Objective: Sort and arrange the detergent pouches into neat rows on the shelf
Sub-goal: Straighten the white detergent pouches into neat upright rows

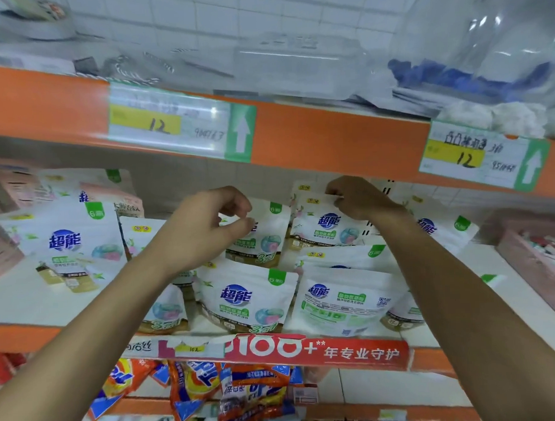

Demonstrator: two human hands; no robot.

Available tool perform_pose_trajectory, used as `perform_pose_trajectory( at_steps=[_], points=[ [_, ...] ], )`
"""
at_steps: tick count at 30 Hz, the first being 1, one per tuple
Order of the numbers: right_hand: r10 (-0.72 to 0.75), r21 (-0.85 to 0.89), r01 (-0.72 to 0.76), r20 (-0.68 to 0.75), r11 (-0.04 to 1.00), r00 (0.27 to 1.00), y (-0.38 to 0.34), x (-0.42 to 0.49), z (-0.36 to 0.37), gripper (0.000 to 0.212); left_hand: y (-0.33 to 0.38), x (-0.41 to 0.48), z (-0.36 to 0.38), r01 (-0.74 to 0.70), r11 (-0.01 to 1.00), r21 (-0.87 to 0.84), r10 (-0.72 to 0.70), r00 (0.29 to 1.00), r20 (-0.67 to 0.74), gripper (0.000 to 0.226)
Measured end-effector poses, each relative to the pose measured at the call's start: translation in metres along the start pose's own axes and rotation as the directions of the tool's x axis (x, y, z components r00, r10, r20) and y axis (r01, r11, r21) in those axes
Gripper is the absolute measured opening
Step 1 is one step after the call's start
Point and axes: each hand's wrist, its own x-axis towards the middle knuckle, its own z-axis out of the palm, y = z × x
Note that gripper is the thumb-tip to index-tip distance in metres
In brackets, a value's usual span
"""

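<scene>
From my console I see both bare arms reaching up to the middle shelf, whose white board runs across the frame from nine to three o'clock; the left hand sits just above centre, fingers curled and thumb tip close to the forefinger, right in front of the rear middle pouch; whether it actually has that pouch's top corner between them I cannot tell; the right hand, toward one o'clock, is curled over and pinches the top edge of the rear right pouch, which stands upright with others packed close behind it; nearer the shelf's front, toward six o'clock, the front middle pouch stands face-out beside a back-facing pouch that shows its printed reverse, the two touching at their sides; a half-hidden pouch sits behind the left forearm; the left pouch leans apart at nine o'clock, and the far right pouch tilts at three o'clock behind the right forearm; pink boxes lie at the shelf's right end; a red banner strip covers its front lip; orange packets are heaped on the level below at six o'clock; at twelve o'clock the upper shelf edge carries two price tags, each marked 12.
</scene>
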Motion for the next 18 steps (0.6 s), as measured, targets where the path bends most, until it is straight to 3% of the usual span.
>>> perform_pose_trajectory(
  at_steps=[12,18],
  points=[
    [-0.023,-0.048,0.020,-0.071,0.999,0.997,-0.002,-0.006,-0.004,0.033,0.004,0.000,0.005,-0.056,0.998,0.018,0.056,0.998,0.000,0.010],
    [0.038,0.083,-0.024,-0.169,0.996,0.985,0.001,-0.040,-0.026,0.038,0.016,0.008,0.018,-0.124,0.990,0.065,0.122,0.992,0.030,0.013]
  ],
)
